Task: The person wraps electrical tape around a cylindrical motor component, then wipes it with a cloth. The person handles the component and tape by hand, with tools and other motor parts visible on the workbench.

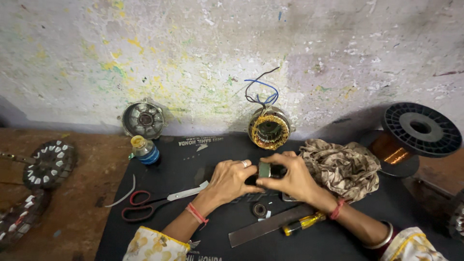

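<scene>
My left hand (231, 180) and my right hand (288, 177) meet over a black mat (183, 159), both closed around a small dark round part with a grey-green band (264, 170). The right thumb and fingers pinch its rim; the left fingers hold it from the other side. A ring sits on a left finger, and red threads circle both wrists. Just below the hands lies a small black ring-shaped bearing (259, 210).
Red-handled scissors (145, 205), a flat metal bar (270, 225) and a yellow-handled screwdriver (303, 223) lie on the mat. A copper-wound stator with wires (268, 128), a metal housing (143, 119), a small bottle (145, 150), a crumpled cloth (340, 166) and a copper wire spool (411, 137) stand behind.
</scene>
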